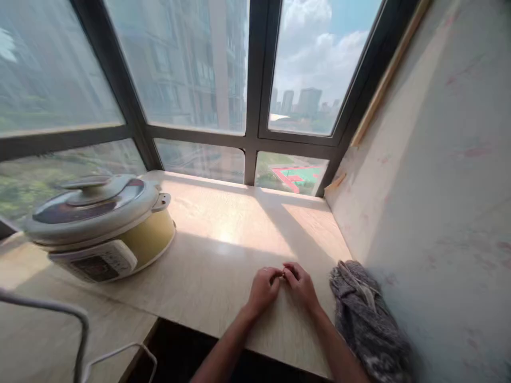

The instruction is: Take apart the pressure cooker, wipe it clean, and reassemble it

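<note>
My left hand (264, 289) and my right hand (299, 283) meet just above the pale, wood-patterned counter (215, 266), right of the middle of the view. The fingers of both are bent and pinched together, with the fingertips nearly touching. Between them is a tiny dark thing, too small to name. Both wrists come in from the bottom edge of the picture.
A cream and yellow electric cooker (151, 234) with a lid stands at the left. White cables (48, 304) curve at the lower left. A grey cloth (367, 319) lies bunched against the right wall (447, 213). Dark-framed windows (251, 106) rise behind the counter.
</note>
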A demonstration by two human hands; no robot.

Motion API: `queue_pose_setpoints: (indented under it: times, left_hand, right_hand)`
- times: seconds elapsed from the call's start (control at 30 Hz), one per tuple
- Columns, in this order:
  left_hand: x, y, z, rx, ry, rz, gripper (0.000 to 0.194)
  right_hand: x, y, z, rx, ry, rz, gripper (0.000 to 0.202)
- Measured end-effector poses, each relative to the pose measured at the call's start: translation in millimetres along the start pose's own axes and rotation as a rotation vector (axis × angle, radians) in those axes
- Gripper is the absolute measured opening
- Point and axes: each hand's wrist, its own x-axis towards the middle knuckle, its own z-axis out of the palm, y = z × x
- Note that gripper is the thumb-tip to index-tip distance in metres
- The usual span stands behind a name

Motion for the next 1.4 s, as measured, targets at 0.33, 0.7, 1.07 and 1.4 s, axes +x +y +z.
queue_pose_setpoints:
  times: [0.33, 0.7, 1.07, 1.4]
  left_hand:
    - [1.3, 7.1, -3.4, -0.006, 0.006, -0.020, 0.022]
    - [1.6, 4.5, -2.4, -0.023, 0.032, 0.003, 0.024]
    - [2.3, -2.6, 1.5, -0.031, 0.031, 0.016, 0.023]
    - [2.5, -3.8, 2.8, -0.011, 0.042, 0.028, 0.019]
  right_hand:
    - [-4.5, -1.8, 0.6, 0.105, -0.004, 0.038, 0.038]
    - [-4.7, -3.5, 0.6, 0.047, 0.023, 0.015, 0.036]
    - [-5.0, -2.5, 0.2, 0.056, -0.024, 0.005, 0.036]
    - [-5.4, -1.7, -0.3, 0.085, -0.030, 0.005, 0.036]
